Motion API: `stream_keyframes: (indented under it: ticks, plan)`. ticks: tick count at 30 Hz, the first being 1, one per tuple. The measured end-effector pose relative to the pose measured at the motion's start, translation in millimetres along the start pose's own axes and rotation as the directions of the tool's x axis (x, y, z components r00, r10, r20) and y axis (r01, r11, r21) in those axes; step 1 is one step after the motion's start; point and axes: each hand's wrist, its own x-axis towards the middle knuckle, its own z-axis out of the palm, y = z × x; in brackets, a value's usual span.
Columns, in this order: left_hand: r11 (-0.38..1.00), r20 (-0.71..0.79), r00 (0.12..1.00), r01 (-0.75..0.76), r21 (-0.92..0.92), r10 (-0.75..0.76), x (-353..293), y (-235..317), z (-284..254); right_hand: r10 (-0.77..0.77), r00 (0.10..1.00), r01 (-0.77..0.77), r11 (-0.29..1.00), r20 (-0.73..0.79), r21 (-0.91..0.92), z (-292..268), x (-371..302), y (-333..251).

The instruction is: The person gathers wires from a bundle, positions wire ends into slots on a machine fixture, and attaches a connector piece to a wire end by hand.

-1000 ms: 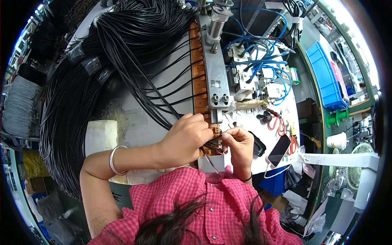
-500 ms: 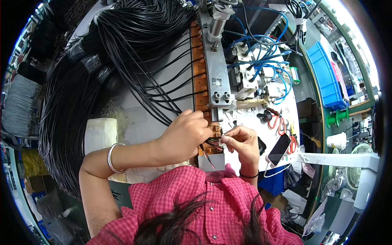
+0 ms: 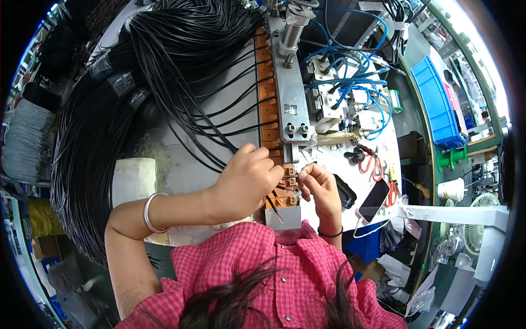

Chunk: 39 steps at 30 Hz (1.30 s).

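My left hand [image 3: 251, 176] is closed around several black cables [image 3: 215, 143], whose stripped ends with thin coloured wires [image 3: 280, 217] poke out below its fingers. It rests over the near end of an orange slotted fixture [image 3: 268, 118]. On the fixture's right side my right hand [image 3: 322, 193] has thumb and forefinger pinched together beside an orange block [image 3: 290, 172]. What lies between those fingertips is too small to make out. Farther along the fixture, single black cables lie in its slots.
A metal bar [image 3: 289, 93] with a cylinder runs along the fixture. Blue air tubes [image 3: 345, 82] loop over valves behind it. To the right are a phone [image 3: 375, 201], red-handled scissors [image 3: 378, 167] and a blue bin [image 3: 436, 101]. A large black cable bundle [image 3: 90, 159] fills the left.
My right hand has shifted slightly up and its fingers have curled differently at the orange block. The cables held by my left hand have moved a little; that hand stays nearly in place.
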Motion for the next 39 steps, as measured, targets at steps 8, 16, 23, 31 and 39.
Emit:
stream_keyframes:
  ticks: [8,16,23,31,39]
  plan:
    - [0.997,0.065,0.997,-0.046,0.069,0.042,-2.7,-1.2,6.0,0.058,0.998,-0.057,0.997,0.018,-0.044,-1.5,-0.3,-1.9]
    - [0.995,0.092,0.995,-0.044,0.093,0.035,-2.5,0.2,3.9,-0.326,0.945,0.279,0.841,-0.023,-0.464,5.5,-8.6,-2.3]
    - [0.991,0.066,0.996,-0.061,0.117,0.054,-2.9,-0.5,3.3,0.037,0.999,-0.041,0.989,-0.028,-0.139,-1.0,-4.9,-1.2]
    - [0.984,0.267,0.963,-0.017,0.175,-0.031,-1.7,-9.4,-14.0,-0.165,0.974,0.119,0.956,-0.158,-0.268,12.5,-16.0,-10.7]
    - [1.000,0.017,1.000,-0.003,0.011,0.003,-1.4,0.3,-4.1,-0.211,0.973,0.208,0.977,-0.095,-0.045,14.4,-16.4,-8.5]
